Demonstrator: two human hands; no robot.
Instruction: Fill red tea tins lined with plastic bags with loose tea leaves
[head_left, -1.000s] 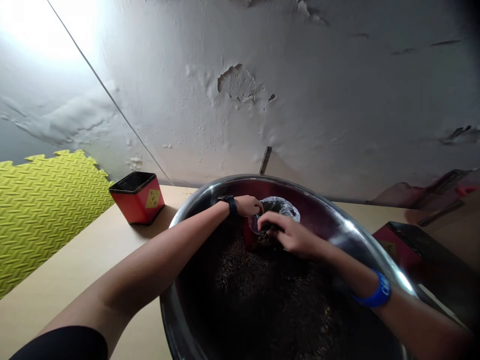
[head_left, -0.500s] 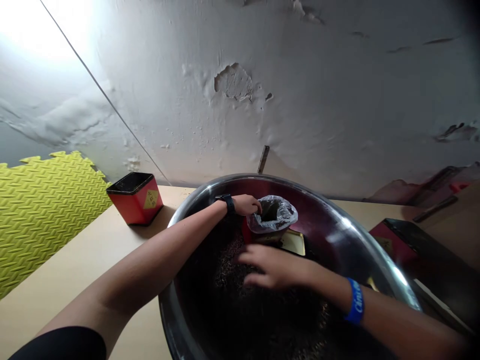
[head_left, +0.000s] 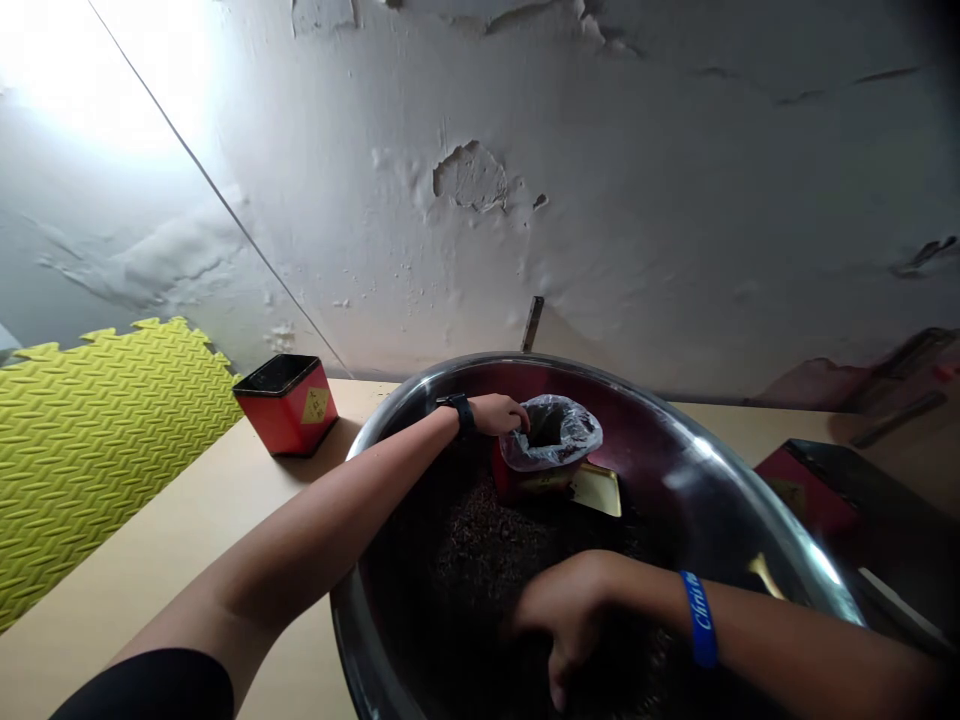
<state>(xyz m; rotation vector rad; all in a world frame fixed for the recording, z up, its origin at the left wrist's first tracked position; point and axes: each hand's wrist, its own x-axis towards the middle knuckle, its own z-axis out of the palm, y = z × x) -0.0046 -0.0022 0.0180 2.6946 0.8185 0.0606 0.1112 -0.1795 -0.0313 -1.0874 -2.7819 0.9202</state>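
Clear plastic bag [head_left: 538, 458], mouth open, lines a red tin [head_left: 513, 484] standing among loose dark leaves [head_left: 487, 540] at the far side of the metal basin [head_left: 712, 458]. Left hand [head_left: 495, 413] pinches the bag's left rim, fingers narrow. Right hand [head_left: 574, 605] points down over nearer leaves, thumb wide of blurred fingers; cannot tell whether leaves are held. Open-topped second tin [head_left: 279, 412] stands left, on the table [head_left: 195, 530].
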